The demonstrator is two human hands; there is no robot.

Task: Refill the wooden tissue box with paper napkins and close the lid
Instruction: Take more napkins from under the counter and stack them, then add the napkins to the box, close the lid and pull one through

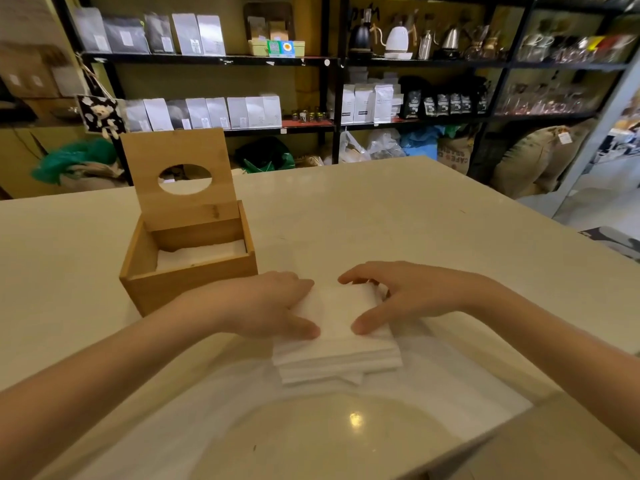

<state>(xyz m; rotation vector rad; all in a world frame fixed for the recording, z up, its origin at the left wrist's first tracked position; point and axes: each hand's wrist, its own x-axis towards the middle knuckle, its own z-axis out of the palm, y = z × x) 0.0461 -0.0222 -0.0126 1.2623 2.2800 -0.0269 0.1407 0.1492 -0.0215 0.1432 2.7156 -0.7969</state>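
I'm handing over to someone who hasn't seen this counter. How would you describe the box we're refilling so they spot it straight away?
On the pale counter, look left of the stack of white napkins. The wooden tissue box stands there, its hinged lid propped upright with an oval hole through it. It is the only wooden thing on the counter, and white napkins already lie inside.

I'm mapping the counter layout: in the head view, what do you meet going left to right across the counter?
wooden tissue box with its lid up → left hand → napkin stack → right hand
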